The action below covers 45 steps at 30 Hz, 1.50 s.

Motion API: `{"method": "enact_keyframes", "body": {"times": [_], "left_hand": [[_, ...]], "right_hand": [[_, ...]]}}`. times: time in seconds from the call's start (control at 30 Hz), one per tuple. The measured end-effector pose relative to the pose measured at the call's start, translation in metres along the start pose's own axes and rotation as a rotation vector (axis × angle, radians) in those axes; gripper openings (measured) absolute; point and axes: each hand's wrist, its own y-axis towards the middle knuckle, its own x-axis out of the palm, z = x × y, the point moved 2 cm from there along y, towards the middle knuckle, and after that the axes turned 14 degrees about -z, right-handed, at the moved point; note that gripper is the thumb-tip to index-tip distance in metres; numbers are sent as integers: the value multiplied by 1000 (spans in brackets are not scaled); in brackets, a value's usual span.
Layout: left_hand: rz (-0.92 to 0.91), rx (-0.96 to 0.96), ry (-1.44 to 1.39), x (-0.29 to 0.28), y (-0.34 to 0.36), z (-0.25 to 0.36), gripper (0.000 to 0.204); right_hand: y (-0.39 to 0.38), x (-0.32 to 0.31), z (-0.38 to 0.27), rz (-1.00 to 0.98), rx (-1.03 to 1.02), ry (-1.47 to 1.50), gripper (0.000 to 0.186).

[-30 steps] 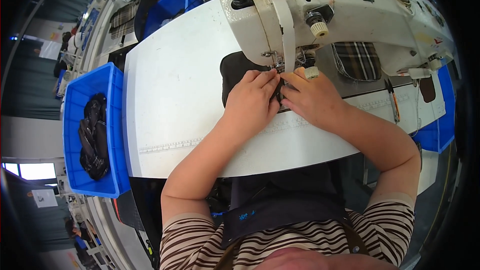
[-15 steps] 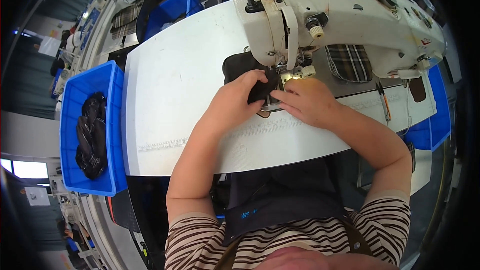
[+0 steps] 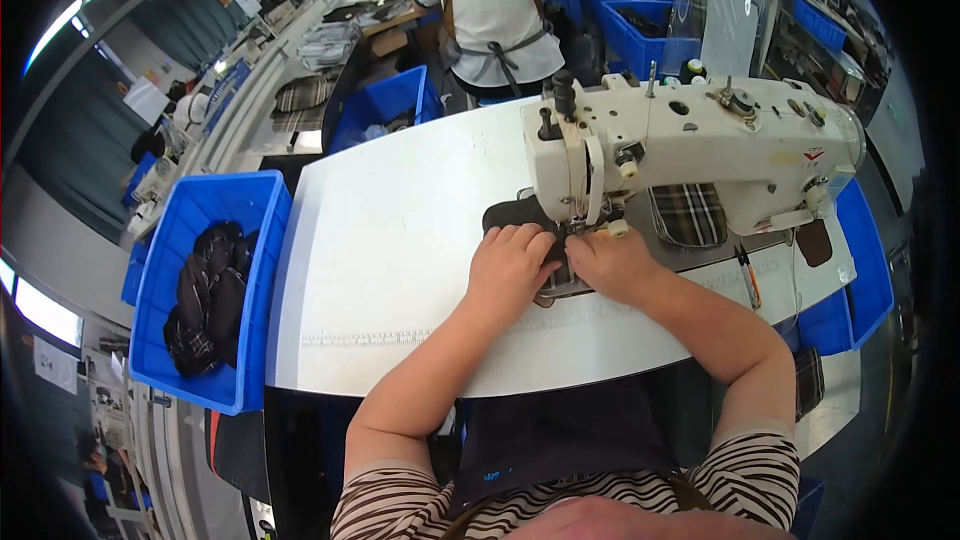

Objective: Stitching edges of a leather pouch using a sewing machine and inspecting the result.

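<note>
My left hand (image 3: pixel 512 258) holds a dark fabric piece (image 3: pixel 503 215) at the white sewing machine (image 3: pixel 700 130), its fingers together and pressed on it just left of the needle area (image 3: pixel 580 222). My right hand (image 3: pixel 607 262) grips the same piece from the right, fingers curled beside the presser foot; the fingertips are partly hidden. A stack of plaid pieces (image 3: pixel 688 210) lies under the machine arm. An orange-handled tool (image 3: pixel 750 280) and a brown piece (image 3: pixel 812 245) lie on the right of the white table (image 3: pixel 380 270), which has a ruler strip along its front.
A blue bin (image 3: pixel 148 330) holding dark items stands at the left edge of the table, another blue bin (image 3: pixel 870 290) at the right. Behind are more blue bins (image 3: pixel 390 100), other worktables and a person (image 3: pixel 500 50) in a white top, seen from behind.
The view has tilted up, showing more of the room and the person behind. Since half a second ago my left hand's fingers have closed in toward the needle, over the dark piece.
</note>
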Motion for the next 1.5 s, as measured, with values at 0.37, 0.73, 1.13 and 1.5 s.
{"method": "enact_keyframes", "body": {"times": [0.37, 0.73, 1.13, 1.5], "left_hand": [[30, -66, 141, 14, 10, 3, 37], [-9, -164, 14, 12, 16, 0, 25], [135, -36, 28, 13, 14, -1, 31], [-105, -63, -214, 5, 10, -3, 30]], "right_hand": [[5, 10, 8, 60, -92, 101, 19], [6, 12, 6, 95, -73, 78, 22], [10, 9, 4, 68, -42, 19, 17], [15, -8, 5, 168, -67, -75, 18]]}}
